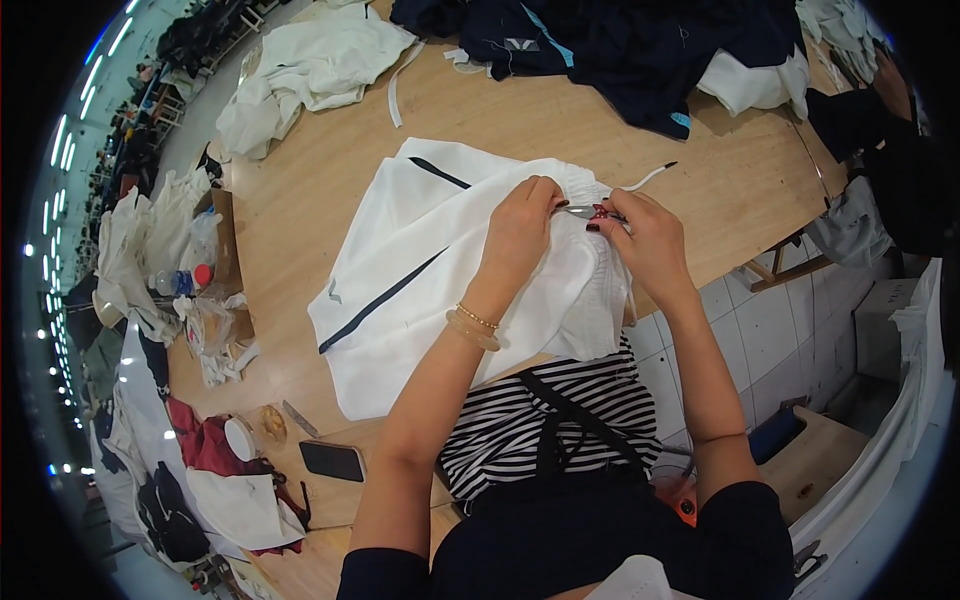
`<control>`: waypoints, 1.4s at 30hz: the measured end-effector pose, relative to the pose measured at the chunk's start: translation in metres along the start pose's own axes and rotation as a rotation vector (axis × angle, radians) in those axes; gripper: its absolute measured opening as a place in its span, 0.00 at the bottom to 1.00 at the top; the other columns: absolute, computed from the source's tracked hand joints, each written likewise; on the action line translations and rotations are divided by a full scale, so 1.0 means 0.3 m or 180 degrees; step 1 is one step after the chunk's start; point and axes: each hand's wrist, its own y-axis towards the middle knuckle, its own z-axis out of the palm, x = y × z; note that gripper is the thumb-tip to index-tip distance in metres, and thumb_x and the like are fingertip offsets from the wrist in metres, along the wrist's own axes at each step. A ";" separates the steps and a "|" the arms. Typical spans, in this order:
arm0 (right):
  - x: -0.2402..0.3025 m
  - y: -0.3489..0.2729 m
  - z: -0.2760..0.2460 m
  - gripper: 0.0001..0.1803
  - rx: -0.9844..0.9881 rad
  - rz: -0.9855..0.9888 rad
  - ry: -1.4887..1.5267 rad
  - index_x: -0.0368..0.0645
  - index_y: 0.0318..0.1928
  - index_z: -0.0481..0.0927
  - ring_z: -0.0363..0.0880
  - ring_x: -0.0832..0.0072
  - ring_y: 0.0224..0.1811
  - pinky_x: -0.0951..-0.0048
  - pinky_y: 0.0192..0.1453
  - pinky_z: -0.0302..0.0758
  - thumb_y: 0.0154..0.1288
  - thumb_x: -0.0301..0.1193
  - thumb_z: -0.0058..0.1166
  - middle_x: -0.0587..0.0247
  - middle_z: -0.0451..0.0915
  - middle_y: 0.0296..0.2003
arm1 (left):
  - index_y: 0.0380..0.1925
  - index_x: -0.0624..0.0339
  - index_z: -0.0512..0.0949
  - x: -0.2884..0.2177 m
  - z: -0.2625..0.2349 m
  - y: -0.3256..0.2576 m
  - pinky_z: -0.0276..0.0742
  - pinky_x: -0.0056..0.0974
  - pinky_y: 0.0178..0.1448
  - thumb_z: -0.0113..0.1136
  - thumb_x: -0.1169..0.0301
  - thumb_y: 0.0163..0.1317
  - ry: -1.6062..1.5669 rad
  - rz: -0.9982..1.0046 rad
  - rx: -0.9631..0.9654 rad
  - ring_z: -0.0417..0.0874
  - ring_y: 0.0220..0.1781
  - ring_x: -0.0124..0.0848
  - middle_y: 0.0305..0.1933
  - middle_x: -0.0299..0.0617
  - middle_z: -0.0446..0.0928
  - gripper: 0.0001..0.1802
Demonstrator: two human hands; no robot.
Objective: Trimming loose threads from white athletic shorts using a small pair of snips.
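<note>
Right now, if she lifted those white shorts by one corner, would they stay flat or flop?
Probably flop. The white shorts already wrinkle where her left hand presses them, and one edge droops over the wooden table. They look thin, so likely light and easy to slide.

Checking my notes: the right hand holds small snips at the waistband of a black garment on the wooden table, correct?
Not quite: the garment is white with dark stripes, as the head view shows. The right hand does hold small snips at its waistband on the wooden table.
</note>
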 end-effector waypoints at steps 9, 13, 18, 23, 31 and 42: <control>0.001 0.003 0.017 0.10 -0.0041 -0.0016 0.0026 0.41 0.34 0.76 0.80 0.62 0.34 0.64 0.36 0.74 0.57 0.31 0.61 0.60 0.81 0.30 | 0.32 0.65 0.73 -0.007 -0.005 -0.005 0.76 0.42 0.37 0.55 0.82 0.59 -0.0040 -0.0084 -0.0009 0.80 0.34 0.46 0.33 0.48 0.78 0.03; 0.001 0.007 0.017 0.09 -0.0045 -0.0010 -0.0089 0.41 0.34 0.76 0.80 0.63 0.34 0.64 0.35 0.74 0.57 0.31 0.61 0.61 0.81 0.29 | 0.32 0.65 0.73 -0.012 -0.006 0.001 0.76 0.42 0.36 0.55 0.82 0.59 0.0008 0.0008 -0.0012 0.80 0.34 0.45 0.32 0.47 0.78 0.03; 0.005 0.010 0.033 0.09 -0.0119 -0.0063 0.0045 0.42 0.33 0.76 0.80 0.62 0.34 0.64 0.35 0.74 0.57 0.31 0.61 0.61 0.81 0.29 | 0.34 0.65 0.73 -0.001 -0.014 -0.010 0.77 0.39 0.36 0.54 0.82 0.61 0.0044 -0.0148 -0.0003 0.82 0.34 0.42 0.34 0.47 0.79 0.02; -0.031 -0.018 0.006 0.09 -0.0401 0.0214 0.0341 0.40 0.34 0.76 0.80 0.62 0.32 0.66 0.34 0.74 0.57 0.30 0.62 0.59 0.81 0.29 | 0.37 0.66 0.76 0.065 -0.066 -0.009 0.78 0.35 0.38 0.55 0.83 0.61 -0.0904 -0.1105 -0.1180 0.80 0.34 0.35 0.35 0.44 0.79 0.05; -0.080 -0.119 -0.036 0.08 -0.0491 0.1076 0.0906 0.34 0.36 0.75 0.75 0.77 0.28 0.76 0.34 0.71 0.59 0.22 0.61 0.57 0.82 0.30 | 0.27 0.66 0.77 0.148 -0.048 0.061 0.76 0.41 0.39 0.61 0.77 0.56 0.0349 -0.1248 -0.0683 0.79 0.30 0.39 0.29 0.44 0.81 0.03; -0.144 -0.190 -0.115 0.05 -0.0865 0.1159 0.1557 0.33 0.41 0.75 0.77 0.82 0.38 0.81 0.45 0.75 0.64 0.18 0.55 0.63 0.81 0.36 | 0.29 0.64 0.74 0.168 -0.251 0.088 0.76 0.28 0.38 0.57 0.80 0.64 -0.1766 -0.1638 -0.1753 0.80 0.31 0.22 0.34 0.43 0.84 0.04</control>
